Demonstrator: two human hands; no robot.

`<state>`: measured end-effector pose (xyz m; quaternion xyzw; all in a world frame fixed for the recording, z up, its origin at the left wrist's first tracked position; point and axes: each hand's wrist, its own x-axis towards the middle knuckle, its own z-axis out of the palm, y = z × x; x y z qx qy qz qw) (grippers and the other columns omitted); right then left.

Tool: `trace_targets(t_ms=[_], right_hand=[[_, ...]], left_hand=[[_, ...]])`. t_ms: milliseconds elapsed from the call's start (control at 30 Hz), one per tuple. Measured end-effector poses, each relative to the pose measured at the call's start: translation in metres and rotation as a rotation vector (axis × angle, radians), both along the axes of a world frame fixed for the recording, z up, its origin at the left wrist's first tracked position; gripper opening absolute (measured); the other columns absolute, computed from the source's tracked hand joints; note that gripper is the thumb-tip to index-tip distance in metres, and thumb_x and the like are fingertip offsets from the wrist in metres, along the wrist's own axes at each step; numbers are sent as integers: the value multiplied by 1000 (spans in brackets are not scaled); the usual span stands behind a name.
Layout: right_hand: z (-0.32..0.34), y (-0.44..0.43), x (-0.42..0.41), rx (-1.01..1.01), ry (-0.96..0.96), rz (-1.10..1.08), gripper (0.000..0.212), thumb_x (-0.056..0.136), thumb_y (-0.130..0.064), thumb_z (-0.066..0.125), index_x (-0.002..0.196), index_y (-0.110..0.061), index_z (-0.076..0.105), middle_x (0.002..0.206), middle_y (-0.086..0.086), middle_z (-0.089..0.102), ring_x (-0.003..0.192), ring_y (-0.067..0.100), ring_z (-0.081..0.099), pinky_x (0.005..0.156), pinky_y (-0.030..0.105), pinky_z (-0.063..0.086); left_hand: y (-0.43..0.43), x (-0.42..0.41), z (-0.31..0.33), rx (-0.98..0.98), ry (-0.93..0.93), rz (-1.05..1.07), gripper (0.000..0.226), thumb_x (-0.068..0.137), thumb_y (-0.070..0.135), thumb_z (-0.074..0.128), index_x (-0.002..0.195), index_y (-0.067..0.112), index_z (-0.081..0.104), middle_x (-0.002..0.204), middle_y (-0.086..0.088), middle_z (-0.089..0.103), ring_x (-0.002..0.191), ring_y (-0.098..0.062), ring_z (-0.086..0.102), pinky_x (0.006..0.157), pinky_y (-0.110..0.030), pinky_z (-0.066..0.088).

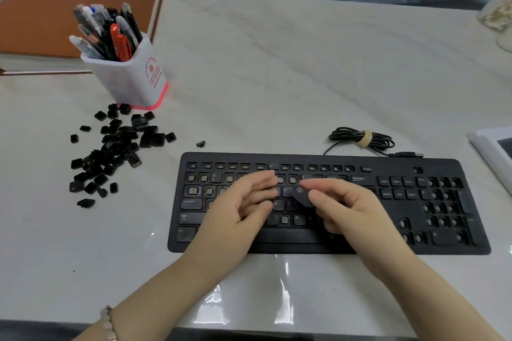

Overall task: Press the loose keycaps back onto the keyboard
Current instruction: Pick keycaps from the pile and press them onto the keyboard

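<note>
On the glossy, marble-veined counter (pixel 277 63): flat black plastic keyboard (pixel 388 165), many sockets bare. Pinched in the right grip (pixel 349 210) over its middle rows: small square keycap (pixel 301 197). Left grip (pixel 238 207) relaxed, holding nothing. Heaped far left: loose keycaps (pixel 110 152).

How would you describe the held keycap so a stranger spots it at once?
Find the black keyboard on the pale table. Over its middle rows the right hand pinches one tilted keycap. Unlike the loose keycaps heaped at left, it is in the air.

An office desk (pixel 277 77): a pen pot (pixel 130 75), a brown notebook (pixel 55 8) and a keyboard (pixel 443 166)
</note>
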<state>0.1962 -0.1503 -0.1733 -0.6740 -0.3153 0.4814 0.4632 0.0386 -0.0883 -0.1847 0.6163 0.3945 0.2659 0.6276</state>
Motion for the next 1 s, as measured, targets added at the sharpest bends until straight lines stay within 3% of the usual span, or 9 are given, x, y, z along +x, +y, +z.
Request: trace_targets(t_ms=[100,200,333,500,600,667,767,867,1000], right_hand=[[5,-16,16,-16,-87,85,21,84,-9,59,81,-26,72,50,-14,54,47,0,43,46,9,33],[9,-26,26,1,-181,129,16,80,-10,65,76,-24,70,54,-14,58,49,-4,48,50,5,35],[9,-34,35,36,-335,141,17,71,-12,74,70,-28,69,59,-16,60,54,-1,50,58,7,39],[4,-44,49,142,-744,226,29,59,-21,84,69,-39,64,66,-19,60,57,-1,49,59,5,37],[-1,-50,65,170,-869,225,22,62,-30,77,82,-30,68,62,-21,56,61,-1,49,61,4,36],[-5,-54,77,137,-860,178,19,66,-25,79,81,-27,69,65,-18,57,64,0,50,64,4,36],[-16,-61,85,101,-802,154,22,64,-21,78,81,-30,66,74,-12,61,68,5,51,66,4,36],[-29,-64,78,114,-754,185,23,62,-32,70,82,-22,72,77,-16,55,70,-5,50,68,2,35],[-45,-66,70,117,-747,209,25,63,-36,70,87,-28,72,76,-14,51,75,-7,50,69,4,34]], left_hand=[[-6,12,2,-84,-2,-58,38,83,-5,59,101,28,63,93,4,69,82,-14,68,69,-19,52],[-11,26,5,-201,-5,-129,23,81,-3,63,88,18,69,72,-2,70,68,-14,69,57,-19,51],[-14,43,8,-303,-5,-113,14,78,-6,66,80,7,68,59,-4,68,57,-12,67,51,-19,52],[-18,63,6,-300,44,-145,16,78,-6,66,75,9,66,54,-2,66,51,-8,64,53,-17,52],[-16,66,-3,-99,115,-130,20,81,-1,64,77,19,67,62,5,68,59,-3,64,60,-13,50],[-13,61,-12,254,216,-116,15,86,12,58,89,23,68,82,9,67,77,1,61,72,-10,46],[-9,53,-26,700,352,-154,37,83,28,46,113,13,64,117,2,60,111,-4,48,100,-13,31],[-11,52,-40,874,491,-211,53,83,37,46,128,10,53,139,-6,47,132,-15,34,109,-34,23],[-14,52,-51,958,679,-287,67,82,52,40,136,13,44,146,-7,38,137,-20,32,110,-40,18]])
